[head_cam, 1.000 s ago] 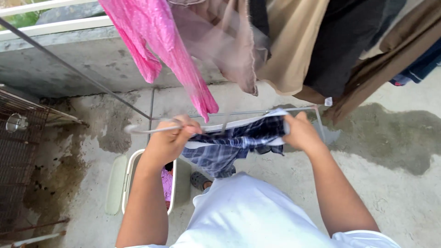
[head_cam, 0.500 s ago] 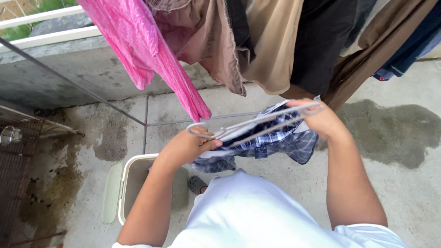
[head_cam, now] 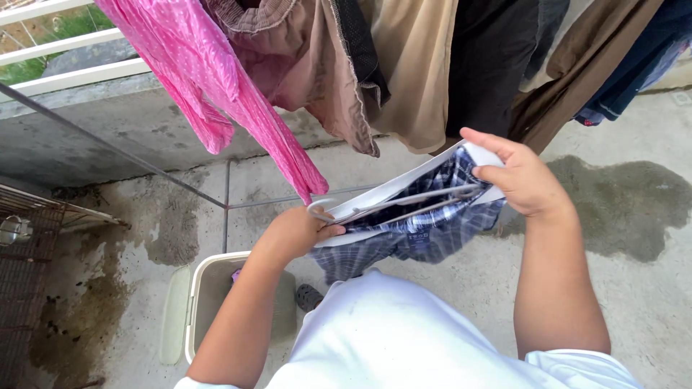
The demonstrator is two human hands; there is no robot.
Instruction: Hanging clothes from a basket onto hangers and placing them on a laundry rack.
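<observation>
A blue-and-white checked garment (head_cam: 422,238) with a white waistband hangs between my hands, with a pale wire hanger (head_cam: 393,204) lying across its opening. My left hand (head_cam: 292,234) grips the hook end of the hanger together with the left edge of the waistband. My right hand (head_cam: 522,180) pinches the right end of the waistband and stretches it over the hanger's far end. The cloth droops below both hands, in front of my white shirt.
Hung clothes fill the top: a pink garment (head_cam: 216,94), a mauve one (head_cam: 310,65), tan (head_cam: 418,65), black and brown pieces. A pale laundry tub (head_cam: 198,302) stands on the wet concrete floor below my left arm. A wire cage (head_cam: 29,274) sits at the left, a railing behind.
Both hands have shifted slightly with the garment; the right hand has spread the waistband wider over the hanger's end, and the view has tilted a little upward.
</observation>
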